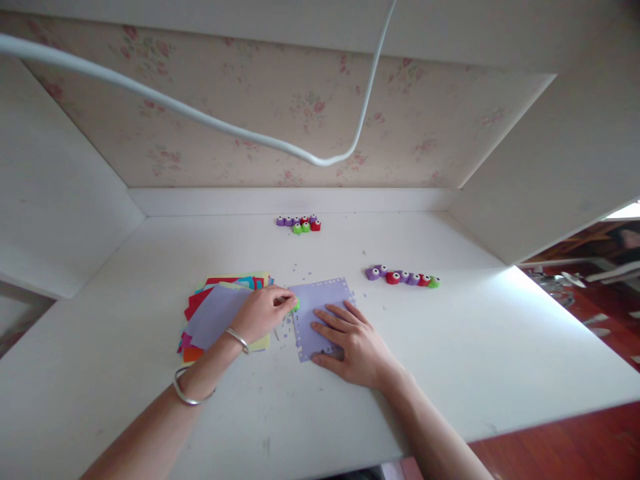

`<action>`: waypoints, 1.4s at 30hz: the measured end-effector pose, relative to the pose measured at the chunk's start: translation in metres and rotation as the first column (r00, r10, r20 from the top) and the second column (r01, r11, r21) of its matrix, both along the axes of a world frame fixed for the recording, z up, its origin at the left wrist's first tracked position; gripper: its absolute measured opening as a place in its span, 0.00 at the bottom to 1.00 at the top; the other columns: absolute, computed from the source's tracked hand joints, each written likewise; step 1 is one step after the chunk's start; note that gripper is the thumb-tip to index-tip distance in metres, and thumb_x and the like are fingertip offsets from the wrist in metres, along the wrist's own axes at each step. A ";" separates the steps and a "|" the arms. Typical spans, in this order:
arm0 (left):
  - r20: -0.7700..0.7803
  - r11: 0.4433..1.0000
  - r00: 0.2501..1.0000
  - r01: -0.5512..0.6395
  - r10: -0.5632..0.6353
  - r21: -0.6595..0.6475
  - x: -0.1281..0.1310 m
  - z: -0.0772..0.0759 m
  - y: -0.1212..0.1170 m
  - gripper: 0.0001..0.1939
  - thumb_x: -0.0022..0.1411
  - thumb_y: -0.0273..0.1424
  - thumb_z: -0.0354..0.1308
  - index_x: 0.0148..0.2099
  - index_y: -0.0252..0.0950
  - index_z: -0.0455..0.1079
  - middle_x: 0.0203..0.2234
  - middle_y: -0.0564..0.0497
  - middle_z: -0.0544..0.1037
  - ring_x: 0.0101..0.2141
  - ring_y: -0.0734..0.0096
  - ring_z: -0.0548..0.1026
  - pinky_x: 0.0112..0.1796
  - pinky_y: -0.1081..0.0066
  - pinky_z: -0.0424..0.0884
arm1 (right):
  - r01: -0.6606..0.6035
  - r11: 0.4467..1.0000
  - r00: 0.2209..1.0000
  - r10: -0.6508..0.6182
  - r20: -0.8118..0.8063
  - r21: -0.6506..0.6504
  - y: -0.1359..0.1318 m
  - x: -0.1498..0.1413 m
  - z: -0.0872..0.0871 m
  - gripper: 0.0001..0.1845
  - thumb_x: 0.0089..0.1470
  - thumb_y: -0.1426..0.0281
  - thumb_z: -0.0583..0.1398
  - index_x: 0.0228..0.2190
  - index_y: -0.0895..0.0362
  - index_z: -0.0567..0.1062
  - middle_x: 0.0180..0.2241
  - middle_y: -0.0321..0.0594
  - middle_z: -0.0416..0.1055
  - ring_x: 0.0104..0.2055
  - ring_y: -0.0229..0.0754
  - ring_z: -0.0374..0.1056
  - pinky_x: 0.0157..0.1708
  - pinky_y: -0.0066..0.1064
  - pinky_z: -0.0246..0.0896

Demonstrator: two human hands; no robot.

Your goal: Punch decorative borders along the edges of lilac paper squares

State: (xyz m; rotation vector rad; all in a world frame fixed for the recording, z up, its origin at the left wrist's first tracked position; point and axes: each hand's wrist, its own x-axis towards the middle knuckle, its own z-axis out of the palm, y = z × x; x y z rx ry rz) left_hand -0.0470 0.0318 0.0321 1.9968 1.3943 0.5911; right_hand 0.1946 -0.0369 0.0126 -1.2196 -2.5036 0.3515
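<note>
A purple sheet of paper lies on the white desk, with small punched holes along its edges. Spread flat on its right half is my right hand, fingers apart. My left hand is closed around a small green craft punch at the sheet's upper left edge. Most of the punch is hidden by my fingers, so I cannot tell whether the paper is inside it. Under my left wrist sits a stack of coloured papers, purple on top.
Several purple, red and green craft punches are grouped at the back of the desk. Another row of punches stands to the right. Tiny paper bits are scattered around the sheet. A white cable hangs across the upper view.
</note>
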 end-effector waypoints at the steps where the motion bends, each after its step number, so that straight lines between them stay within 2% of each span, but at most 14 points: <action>1: -0.015 1.000 1.000 0.009 -0.009 0.016 0.000 0.001 0.000 0.16 0.66 0.39 0.52 0.36 0.37 0.78 0.35 0.50 0.82 0.36 0.68 0.78 0.39 0.73 0.71 | 0.000 1.000 1.000 0.000 -0.001 0.002 0.000 0.000 0.000 0.29 0.60 0.49 0.56 0.57 0.49 0.71 0.61 0.38 0.65 0.64 0.52 0.58 0.66 0.55 0.44; 5: -0.042 0.999 0.999 0.011 -0.009 0.040 0.002 0.003 0.000 0.19 0.67 0.40 0.50 0.32 0.37 0.77 0.32 0.50 0.81 0.35 0.67 0.77 0.39 0.72 0.69 | 0.003 1.000 1.000 -0.003 -0.007 0.007 0.000 -0.001 0.000 0.29 0.59 0.49 0.56 0.57 0.48 0.71 0.61 0.37 0.65 0.64 0.52 0.59 0.66 0.55 0.45; 9: -0.008 0.998 0.999 -0.035 0.035 -0.047 0.003 0.001 0.002 0.16 0.64 0.40 0.53 0.36 0.37 0.78 0.36 0.49 0.82 0.37 0.66 0.78 0.41 0.72 0.70 | 0.011 1.000 1.000 -0.011 -0.001 0.003 0.000 -0.001 0.002 0.29 0.59 0.48 0.56 0.56 0.48 0.72 0.61 0.37 0.65 0.64 0.52 0.59 0.66 0.55 0.45; 12: -0.005 0.993 0.999 -0.047 0.047 -0.104 0.004 -0.002 0.006 0.16 0.62 0.40 0.53 0.37 0.37 0.79 0.35 0.49 0.82 0.36 0.66 0.79 0.38 0.73 0.71 | 0.010 1.000 1.000 -0.010 0.000 0.013 -0.001 -0.001 0.002 0.28 0.59 0.49 0.56 0.56 0.48 0.72 0.60 0.37 0.66 0.63 0.52 0.59 0.66 0.54 0.45; 17: -0.033 0.978 0.999 -0.045 0.039 -0.206 0.005 -0.005 0.015 0.14 0.60 0.37 0.54 0.37 0.35 0.79 0.27 0.51 0.81 0.28 0.69 0.78 0.29 0.75 0.70 | 0.010 0.999 1.000 -0.010 -0.012 0.039 -0.001 -0.001 0.001 0.28 0.59 0.50 0.58 0.56 0.47 0.72 0.60 0.38 0.67 0.63 0.52 0.60 0.65 0.54 0.46; 23: -0.146 0.957 0.986 -0.119 0.082 -0.266 0.014 -0.006 0.026 0.05 0.53 0.30 0.59 0.31 0.35 0.76 0.23 0.52 0.79 0.23 0.72 0.74 0.24 0.76 0.65 | 0.015 0.999 1.000 -0.014 -0.017 0.033 0.000 -0.002 0.000 0.28 0.59 0.50 0.57 0.56 0.47 0.71 0.59 0.38 0.67 0.63 0.52 0.60 0.66 0.53 0.45; 26: -0.206 0.939 0.973 -0.162 0.102 -0.302 0.020 -0.002 0.030 0.02 0.49 0.27 0.60 0.28 0.35 0.74 0.18 0.54 0.75 0.20 0.73 0.72 0.22 0.76 0.63 | 0.015 0.999 1.000 -0.014 -0.023 0.038 0.000 -0.002 -0.001 0.27 0.58 0.51 0.58 0.56 0.47 0.72 0.59 0.38 0.68 0.62 0.52 0.61 0.65 0.54 0.46; 30: -0.262 0.919 0.959 -0.197 0.108 -0.342 0.027 0.007 0.032 0.03 0.47 0.25 0.59 0.28 0.35 0.73 0.14 0.56 0.71 0.17 0.73 0.70 0.21 0.76 0.61 | 0.017 0.998 0.999 -0.016 -0.031 0.052 0.000 -0.002 -0.001 0.27 0.58 0.51 0.59 0.56 0.47 0.72 0.59 0.39 0.68 0.62 0.52 0.62 0.65 0.53 0.47; 35: -0.280 0.911 0.955 -0.198 0.096 -0.361 0.028 0.014 0.030 0.03 0.47 0.27 0.59 0.28 0.36 0.73 0.14 0.56 0.71 0.17 0.72 0.71 0.21 0.76 0.62 | 0.011 0.999 1.000 -0.010 -0.025 0.045 -0.001 -0.002 0.000 0.27 0.59 0.50 0.57 0.56 0.47 0.72 0.59 0.39 0.68 0.62 0.52 0.61 0.65 0.54 0.46; 42: -0.277 0.937 0.959 -0.153 0.064 -0.314 0.026 0.010 0.029 0.02 0.48 0.26 0.58 0.27 0.36 0.72 0.15 0.54 0.72 0.19 0.69 0.72 0.22 0.74 0.63 | 0.017 0.999 1.000 -0.017 -0.009 0.028 -0.001 -0.002 0.002 0.28 0.60 0.50 0.56 0.56 0.48 0.72 0.60 0.37 0.67 0.63 0.51 0.60 0.65 0.54 0.46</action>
